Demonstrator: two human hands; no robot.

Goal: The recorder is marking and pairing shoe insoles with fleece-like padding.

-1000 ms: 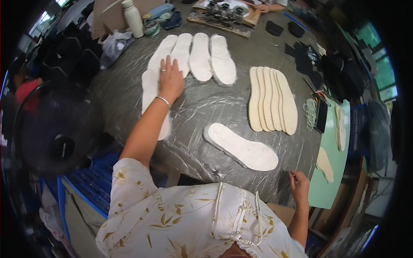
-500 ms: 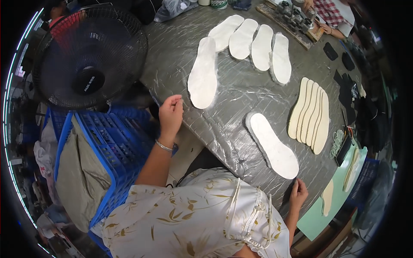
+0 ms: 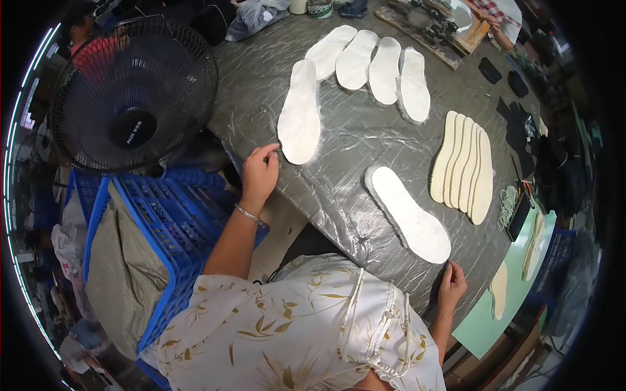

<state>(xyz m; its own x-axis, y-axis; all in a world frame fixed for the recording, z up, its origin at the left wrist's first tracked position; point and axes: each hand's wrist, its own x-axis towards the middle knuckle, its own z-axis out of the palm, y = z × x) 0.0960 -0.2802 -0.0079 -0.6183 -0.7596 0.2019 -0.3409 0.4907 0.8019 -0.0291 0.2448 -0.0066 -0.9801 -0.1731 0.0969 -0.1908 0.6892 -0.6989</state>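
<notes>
My left hand (image 3: 260, 174) is at the table's left edge, forefinger stretched toward the lower end of a white fleecy insole (image 3: 300, 120). A small gap shows between thumb and forefinger, and nothing is visible in the hand. Nearer to me lies another white insole (image 3: 414, 218), with grey fluff along its left side. My right hand (image 3: 451, 287) is just below that insole's wide end, fingers loosely bent and somewhat apart, with no thing seen in them. Whether either hand's fingertips touch an insole, I cannot tell.
Several white insoles (image 3: 385, 70) fan out at the far side. Overlapping cream insoles (image 3: 461, 168) lie right, beside green cord (image 3: 508, 207) and a green board (image 3: 481, 332). A fan (image 3: 134, 130) and blue crate (image 3: 171, 287) stand left. Another person's hand (image 3: 503, 40) is far right.
The view has shifted slightly, so the table things sit a little further left. My left forefinger has straightened toward the nearby insole. My right hand remains beside the near insole's end.
</notes>
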